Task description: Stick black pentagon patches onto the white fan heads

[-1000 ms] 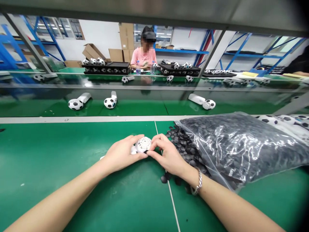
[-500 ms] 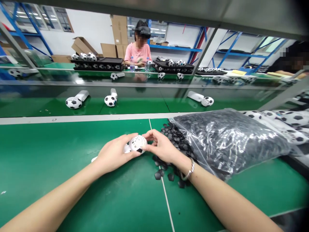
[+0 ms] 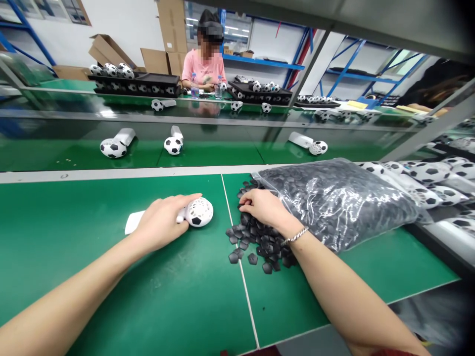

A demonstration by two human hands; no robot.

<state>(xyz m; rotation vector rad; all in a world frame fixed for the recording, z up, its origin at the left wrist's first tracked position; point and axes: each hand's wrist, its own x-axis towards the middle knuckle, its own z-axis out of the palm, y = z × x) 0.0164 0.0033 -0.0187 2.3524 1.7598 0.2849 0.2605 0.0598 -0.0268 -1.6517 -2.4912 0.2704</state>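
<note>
My left hand (image 3: 159,221) is closed around a white device with a round soccer-ball head (image 3: 199,212) and a flat handle that shows behind the hand. One black patch is on the ball's lower front; the rest of its visible face is white with openings. My right hand (image 3: 262,205), wearing a bracelet, is at the pile of black pentagon pieces (image 3: 260,242). Its thumb and fingers are pinched together among them, and what lies between the fingertips is hidden. Right behind this hand lies a clear plastic bag (image 3: 345,202) full of the same black pieces.
Beyond the table's pale edge (image 3: 111,176), soccer-ball devices (image 3: 113,148) lie on a green belt. More sit at the right in a black tray (image 3: 438,247). Across the belt a person in a pink shirt (image 3: 203,69) sits between stacked trays (image 3: 137,84). A metal post slants up at the right.
My right hand has left the ball and moved right to the black pieces. My left hand has shifted slightly left with the device, and the view has tilted a little.
</note>
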